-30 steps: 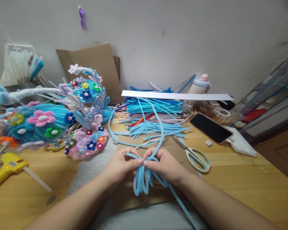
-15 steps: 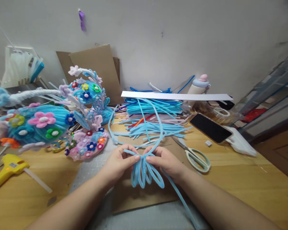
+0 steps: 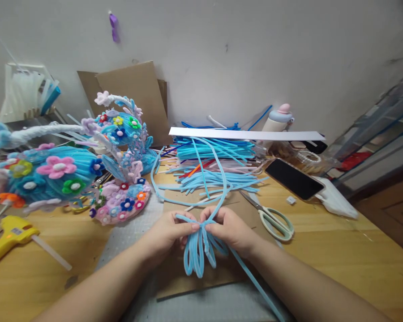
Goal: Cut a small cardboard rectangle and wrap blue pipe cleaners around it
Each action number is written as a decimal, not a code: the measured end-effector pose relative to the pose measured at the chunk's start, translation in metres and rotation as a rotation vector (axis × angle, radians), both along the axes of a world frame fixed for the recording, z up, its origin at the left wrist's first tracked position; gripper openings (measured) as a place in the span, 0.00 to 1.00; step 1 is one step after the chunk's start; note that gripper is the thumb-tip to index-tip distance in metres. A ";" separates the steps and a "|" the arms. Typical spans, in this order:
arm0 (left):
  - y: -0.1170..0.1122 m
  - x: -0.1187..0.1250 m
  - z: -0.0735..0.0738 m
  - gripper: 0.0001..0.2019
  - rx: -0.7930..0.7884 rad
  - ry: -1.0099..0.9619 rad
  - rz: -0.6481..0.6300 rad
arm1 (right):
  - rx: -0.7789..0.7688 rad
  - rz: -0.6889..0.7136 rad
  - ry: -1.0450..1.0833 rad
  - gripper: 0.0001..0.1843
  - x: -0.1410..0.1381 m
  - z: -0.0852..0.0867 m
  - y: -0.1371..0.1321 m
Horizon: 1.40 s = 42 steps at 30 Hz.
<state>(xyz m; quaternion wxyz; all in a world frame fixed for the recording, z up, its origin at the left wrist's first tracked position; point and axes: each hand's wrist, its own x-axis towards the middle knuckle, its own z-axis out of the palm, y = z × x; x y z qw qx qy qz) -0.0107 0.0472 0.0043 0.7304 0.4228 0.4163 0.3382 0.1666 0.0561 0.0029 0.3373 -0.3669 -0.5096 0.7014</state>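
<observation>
Light blue pipe cleaners [image 3: 197, 255], bent into several long loops, hang between my two hands over a brown cardboard sheet [image 3: 174, 279]. My left hand [image 3: 176, 230] pinches the gathered top of the loops from the left, and a short end sticks out over its fingers. On the right, my right hand [image 3: 226, 226] pinches the same gathered point between thumb and fingers. One long strand arcs up from there toward the back; another runs from beneath my right hand to the front edge. The fingertips partly hide the join.
Piled pipe cleaners [image 3: 215, 152] lie behind, topped by a white strip [image 3: 245, 134]. Scissors [image 3: 272, 221] and a phone [image 3: 293, 179] rest at right. Flower-covered pipe-cleaner ornaments [image 3: 53, 172] and a yellow glue gun [image 3: 16, 235] occupy the left. A bottle [image 3: 278, 120] stands near the wall.
The loops have turned and shifted in my hands; they hang slightly lower and the right-hand loop no longer splays out as far. Both hands keep their pinch and have moved slightly down.
</observation>
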 end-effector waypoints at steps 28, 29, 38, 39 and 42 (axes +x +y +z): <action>-0.005 -0.003 0.004 0.04 0.959 0.512 0.062 | 0.045 0.057 -0.001 0.15 0.002 -0.004 0.005; -0.005 -0.003 0.003 0.05 0.920 0.510 0.082 | 0.044 0.044 0.005 0.15 0.002 -0.002 0.005; 0.001 0.005 -0.012 0.16 0.107 0.041 0.185 | 0.022 -0.074 0.076 0.15 -0.001 -0.007 0.005; 0.002 0.006 -0.011 0.16 0.114 0.039 0.187 | 0.010 -0.075 0.093 0.15 -0.001 -0.008 0.004; 0.002 0.005 -0.010 0.15 0.177 0.096 0.183 | -0.030 -0.056 0.148 0.15 -0.002 -0.008 0.004</action>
